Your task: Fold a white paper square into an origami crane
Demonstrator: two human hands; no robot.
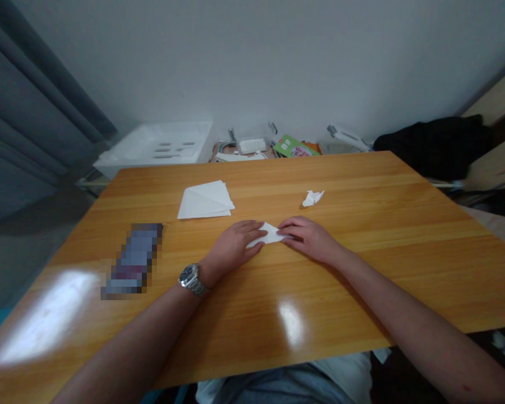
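A small piece of folded white paper (270, 233) lies on the wooden table in front of me, its top coming to a point. My left hand (240, 242) holds the paper's left side, fingers over the top and thumb along the near edge. At the right corner, my right hand (303, 237) has its fingers and thumb closed on the paper, hiding that end. Beyond my right hand sits a crumpled bit of white paper (312, 198). A stack of white paper sheets (206, 200) rests past my left hand.
On the left of the table (345, 314) lies a blurred-out phone-like thing (135, 258). Behind the far edge are a white plastic tray (151, 143), cables, a green packet (294, 147) and a black cloth heap (433, 143). A grey curtain (29, 95) hangs at left.
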